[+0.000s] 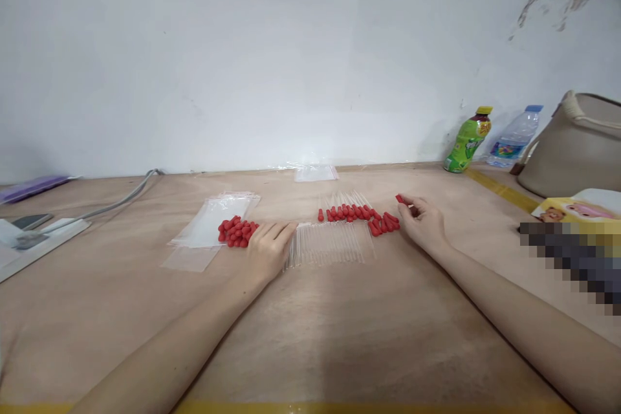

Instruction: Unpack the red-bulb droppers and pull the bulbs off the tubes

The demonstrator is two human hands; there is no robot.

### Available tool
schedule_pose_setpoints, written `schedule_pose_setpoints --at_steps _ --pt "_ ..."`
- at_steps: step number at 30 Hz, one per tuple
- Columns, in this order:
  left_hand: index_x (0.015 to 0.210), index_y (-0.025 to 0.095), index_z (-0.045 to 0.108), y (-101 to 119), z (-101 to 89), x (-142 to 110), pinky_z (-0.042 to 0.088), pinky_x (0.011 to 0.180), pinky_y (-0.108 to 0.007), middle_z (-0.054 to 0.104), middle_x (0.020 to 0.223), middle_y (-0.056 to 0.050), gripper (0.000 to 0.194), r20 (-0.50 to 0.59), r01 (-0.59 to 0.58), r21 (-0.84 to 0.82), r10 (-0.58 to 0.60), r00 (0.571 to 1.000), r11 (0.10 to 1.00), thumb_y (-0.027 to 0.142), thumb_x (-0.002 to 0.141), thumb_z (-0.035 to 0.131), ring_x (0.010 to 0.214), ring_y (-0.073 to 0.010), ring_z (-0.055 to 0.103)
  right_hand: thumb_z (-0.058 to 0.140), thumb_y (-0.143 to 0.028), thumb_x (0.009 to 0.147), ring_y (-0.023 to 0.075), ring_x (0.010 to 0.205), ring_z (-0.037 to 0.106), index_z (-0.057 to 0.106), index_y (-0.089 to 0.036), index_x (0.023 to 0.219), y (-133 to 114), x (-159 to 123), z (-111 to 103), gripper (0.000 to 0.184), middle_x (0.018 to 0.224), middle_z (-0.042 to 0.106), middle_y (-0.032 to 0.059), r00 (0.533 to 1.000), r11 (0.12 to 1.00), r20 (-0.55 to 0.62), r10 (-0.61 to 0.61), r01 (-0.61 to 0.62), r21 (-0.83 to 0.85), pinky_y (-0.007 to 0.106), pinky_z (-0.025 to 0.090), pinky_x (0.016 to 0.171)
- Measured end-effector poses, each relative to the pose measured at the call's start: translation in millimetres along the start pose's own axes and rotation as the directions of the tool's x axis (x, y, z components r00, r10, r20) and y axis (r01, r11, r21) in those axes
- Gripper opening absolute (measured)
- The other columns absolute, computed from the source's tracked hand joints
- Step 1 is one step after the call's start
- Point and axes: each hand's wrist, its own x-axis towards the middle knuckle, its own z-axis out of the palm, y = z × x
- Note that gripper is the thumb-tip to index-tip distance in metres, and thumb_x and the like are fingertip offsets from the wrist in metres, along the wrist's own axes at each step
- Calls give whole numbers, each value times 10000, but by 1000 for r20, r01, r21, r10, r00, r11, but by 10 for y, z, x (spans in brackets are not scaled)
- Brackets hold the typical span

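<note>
On the wooden table point(310, 336), my left hand point(268, 247) rests palm down beside a pile of loose red rubber caps point(236, 231); its fingertips touch the left end of a row of clear glass tubes point(330, 244). My right hand point(423, 220) pinches a small red cap point(399, 198) at the right end of a row of tubes fitted with red caps point(361, 213). A stack of clear plastic bags point(216, 223) lies behind the loose caps.
A green bottle point(468, 140), a water bottle point(515, 137) and a beige bag point(575, 145) stand at the back right. A printed yellow package point(577, 210) lies at the right edge. A grey cable point(121, 197) and flat items point(29, 233) lie at the left.
</note>
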Motion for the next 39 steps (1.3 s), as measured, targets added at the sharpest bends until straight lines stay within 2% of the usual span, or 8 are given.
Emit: schedule_pose_setpoints --at_steps 5,9,14,21,26,31,35,39 --pt "887 169 615 86 19 60 483 665 -282 647 833 -47 194 36 -72 -89 75 997 993 115 835 437 740 -162 587 555 -350 689 111 504 486 615 -124 922 7 -32 13 330 654 599 32 990 990 66 121 -126 68 245 414 496" --pt "858 159 615 152 57 58 506 685 -286 626 869 -65 200 75 -44 -187 59 995 981 116 829 422 783 -161 587 572 -388 695 108 496 466 651 -161 824 -39 -69 0 272 637 614 21 987 999 152 42 -45 15 244 395 494" --pt "854 159 619 225 87 15 514 720 -316 612 918 -80 140 108 60 -274 -31 994 960 222 802 505 831 -184 594 559 -417 717 153 640 546 679 -199 773 -44 -82 -21 255 732 667 29 972 993 211 -102 112 -35 277 430 604" --pt "975 154 596 282 -29 34 474 795 -371 592 982 -101 310 163 62 -345 -5 987 937 361 745 587 895 -218 558 556 -406 725 158 610 534 672 -226 697 -33 -95 -17 216 676 666 14 934 950 250 -257 291 -110 307 398 654" --pt "1038 192 592 248 -105 51 413 878 -435 581 1060 -97 365 216 5 -339 72 974 941 397 737 590 998 -248 529 553 -429 715 171 645 528 621 -207 667 -83 -120 1 237 685 658 18 982 954 61 -179 188 -233 338 341 719" --pt "1077 215 584 228 -117 69 369 932 -446 567 1132 -90 412 290 -16 -374 133 948 927 427 724 597 1114 -263 465 531 -467 701 179 646 514 585 -204 644 -104 -97 -12 274 668 635 14 999 951 0 -47 45 -306 367 286 749" --pt "1078 216 586 258 -130 91 300 982 -469 562 1154 -91 479 295 -37 -347 146 944 937 517 706 586 1132 -268 452 523 -510 690 198 669 519 589 -208 638 -94 -62 -20 313 640 621 19 998 947 18 63 -54 -316 359 293 717" --pt "1069 218 593 319 -131 123 242 1002 -502 567 1144 -91 550 303 -40 -296 133 943 954 599 673 567 1125 -280 453 523 -530 691 208 694 535 606 -219 610 -93 -63 -19 332 620 619 15 991 944 99 92 -55 -324 383 292 742"
